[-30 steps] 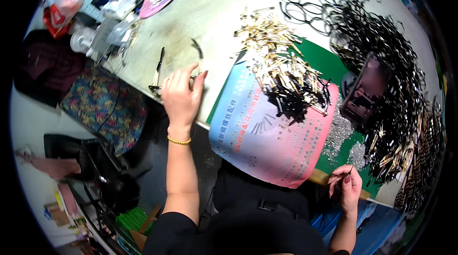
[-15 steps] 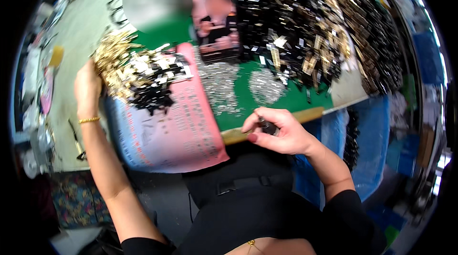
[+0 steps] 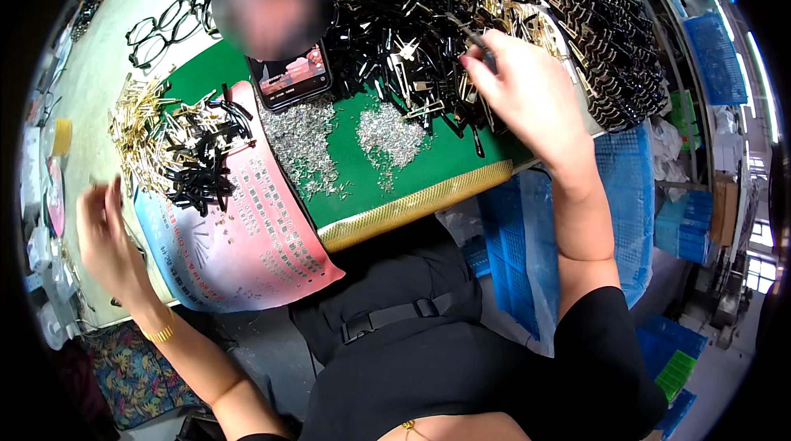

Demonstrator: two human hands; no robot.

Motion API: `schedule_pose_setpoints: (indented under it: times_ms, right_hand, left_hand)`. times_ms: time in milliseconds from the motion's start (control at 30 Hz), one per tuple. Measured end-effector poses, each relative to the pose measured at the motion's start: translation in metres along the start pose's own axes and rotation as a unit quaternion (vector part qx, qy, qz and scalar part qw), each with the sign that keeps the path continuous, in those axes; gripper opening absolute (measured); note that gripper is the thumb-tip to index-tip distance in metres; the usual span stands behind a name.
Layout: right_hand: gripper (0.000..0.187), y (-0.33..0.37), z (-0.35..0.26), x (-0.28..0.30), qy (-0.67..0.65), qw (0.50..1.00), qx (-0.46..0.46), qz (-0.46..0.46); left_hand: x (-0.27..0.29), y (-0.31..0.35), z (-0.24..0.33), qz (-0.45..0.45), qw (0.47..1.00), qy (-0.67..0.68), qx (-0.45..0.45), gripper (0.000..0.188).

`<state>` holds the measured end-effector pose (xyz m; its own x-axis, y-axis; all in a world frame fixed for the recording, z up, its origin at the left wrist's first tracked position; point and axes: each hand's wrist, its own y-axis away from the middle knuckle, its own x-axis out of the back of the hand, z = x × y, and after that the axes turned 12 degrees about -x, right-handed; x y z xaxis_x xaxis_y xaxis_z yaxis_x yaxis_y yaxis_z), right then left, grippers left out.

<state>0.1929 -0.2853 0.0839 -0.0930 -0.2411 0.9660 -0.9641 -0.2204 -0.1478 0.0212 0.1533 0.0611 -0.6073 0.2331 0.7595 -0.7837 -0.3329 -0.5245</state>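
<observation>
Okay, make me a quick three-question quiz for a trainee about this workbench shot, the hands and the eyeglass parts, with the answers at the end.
1. True or false: the left hand rests on the phone.
2. Which hand holds a thin dark tool over the pile of black and gold eyeglass parts? A) left B) right C) neither
3. Fill in: the two heaps of tiny silver parts lie on the ___ mat.

Key:
1. False; it is raised at the left edge of the table, near the pink printed sheet.
2. B, the right hand.
3. Green.
</observation>
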Motion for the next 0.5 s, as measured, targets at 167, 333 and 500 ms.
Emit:
schedule_pose_setpoints:
  times_ms: [167,333,500]
  right_hand:
    - [0.031,0.013,0.009,0.003,-0.009,0.996,-0.058,-0.065]
    - [0.030,0.014,-0.008,-0.026,0.040,0.997,-0.065,-0.012]
    - [0.030,0.000,-0.005,-0.017,-0.146,0.984,-0.096,-0.036]
  left_hand:
    - [0.006,0.078,0.041,0.013,0.972,0.221,0.083,0.022]
    - [-0.028,0.099,0.103,-0.056,0.955,0.277,0.087,0.028]
    - [-0.033,0.111,0.112,-0.067,0.934,0.346,0.060,0.024]
